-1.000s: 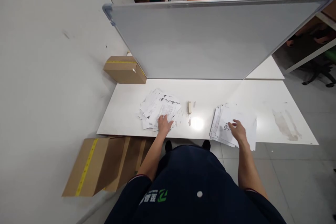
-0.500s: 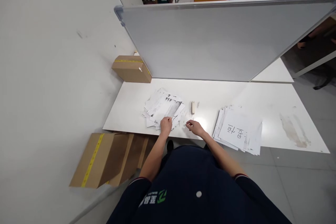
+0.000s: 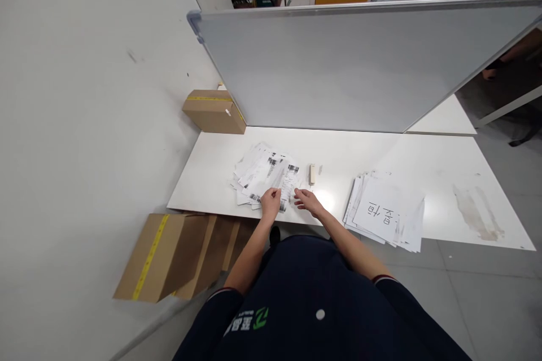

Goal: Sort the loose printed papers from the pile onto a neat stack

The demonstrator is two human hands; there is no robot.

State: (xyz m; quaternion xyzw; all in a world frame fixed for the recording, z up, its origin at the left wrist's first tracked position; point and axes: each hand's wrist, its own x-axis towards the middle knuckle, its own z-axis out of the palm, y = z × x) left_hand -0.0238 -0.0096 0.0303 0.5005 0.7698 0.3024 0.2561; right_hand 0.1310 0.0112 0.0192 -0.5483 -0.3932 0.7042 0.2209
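A loose heap of printed paper slips (image 3: 260, 172) lies on the white table (image 3: 212, 158) in front of me. My left hand (image 3: 270, 203) rests at the heap's near edge, fingers curled on a narrow printed slip (image 3: 288, 181). My right hand (image 3: 308, 202) touches the same slip from the right with fingertips together. A small beige stapler (image 3: 312, 174) lies just right of the heap. Farther right sits a stack of white sheets (image 3: 387, 211), its top sheet bearing large handwritten characters.
A large whiteboard (image 3: 347, 67) leans upright along the table's far edge. A cardboard box (image 3: 214, 111) stands at the back left corner, and flattened cardboard boxes (image 3: 169, 254) lie on the floor at the left. The table's right end shows a grey smear (image 3: 476, 213).
My right hand left the right stack, crossed to the left and now meets the slip by the heap. My left hand has drawn a narrow slip out of the heap.
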